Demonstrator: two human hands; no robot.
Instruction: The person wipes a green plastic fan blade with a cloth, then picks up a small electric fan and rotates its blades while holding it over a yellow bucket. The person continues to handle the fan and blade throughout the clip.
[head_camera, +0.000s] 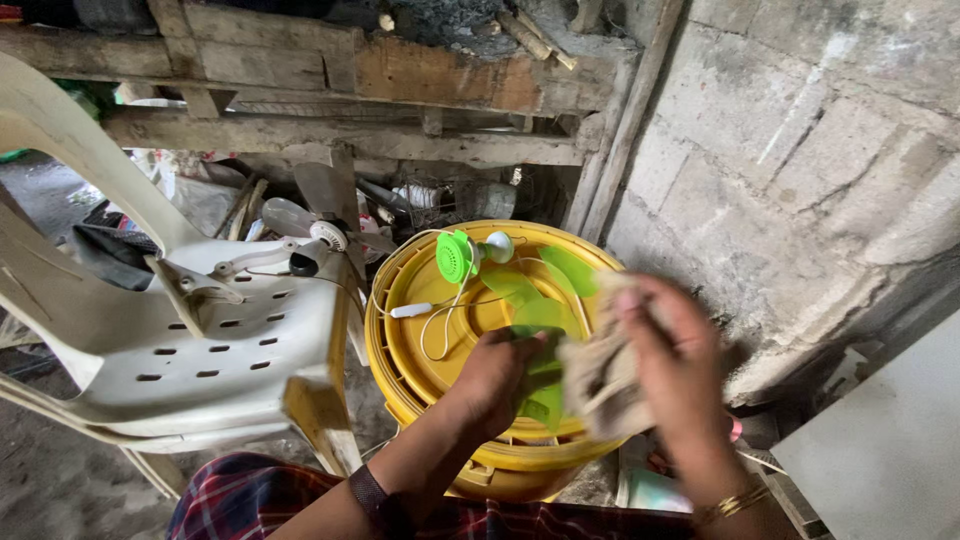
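Observation:
My left hand (497, 378) grips a translucent green fan blade (540, 330) over a yellow bucket lid (410, 300). My right hand (670, 365) presses a crumpled beige cloth (598, 375) against the blade; this hand is blurred. On the lid lie a green round fan motor part (455, 257) with a white knob (497, 246) and a white cord (435, 320).
A cream plastic chair (200, 330) lies tipped at my left, holding a grey fan blade and motor (315, 225). Rough wooden beams (330, 70) run across the top. A concrete block wall (800, 150) stands at right, and a white panel (890, 450) at lower right.

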